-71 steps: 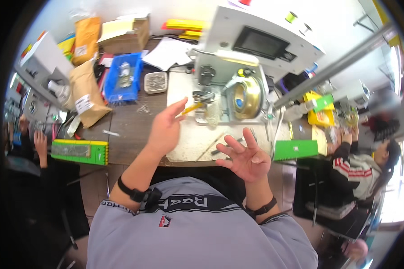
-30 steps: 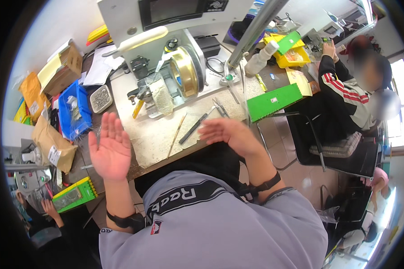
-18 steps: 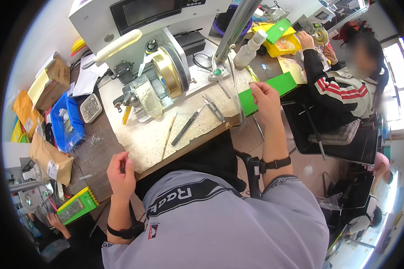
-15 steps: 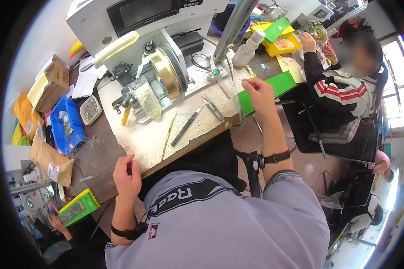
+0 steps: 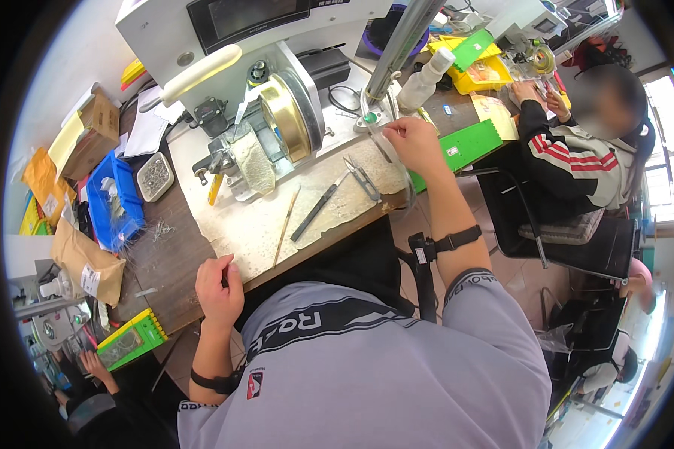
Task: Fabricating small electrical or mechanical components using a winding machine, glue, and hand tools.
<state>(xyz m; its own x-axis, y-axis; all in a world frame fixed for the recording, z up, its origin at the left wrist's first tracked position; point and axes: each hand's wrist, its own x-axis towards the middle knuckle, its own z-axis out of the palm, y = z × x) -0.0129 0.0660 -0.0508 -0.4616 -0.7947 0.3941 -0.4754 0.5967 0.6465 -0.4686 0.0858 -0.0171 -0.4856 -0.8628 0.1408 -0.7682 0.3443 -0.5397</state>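
Since the last frame, the right hand (image 5: 416, 144) has shifted left, nearer the foot of the post (image 5: 406, 46); its fingertips are pinched narrow, and whether they grip anything thin cannot be told. Its wrist hides the near end of the green board (image 5: 473, 144). The left hand (image 5: 219, 292) is loosely curled at the worktop (image 5: 178, 262)'s front edge, beside the mat (image 5: 240, 233)'s corner; its palm is hidden. Snips (image 5: 362, 179), black tool (image 5: 320, 212) and stick (image 5: 286, 227) lie unmoved on the mat, near that edge. The machine (image 5: 157, 34)'s top is cut off.
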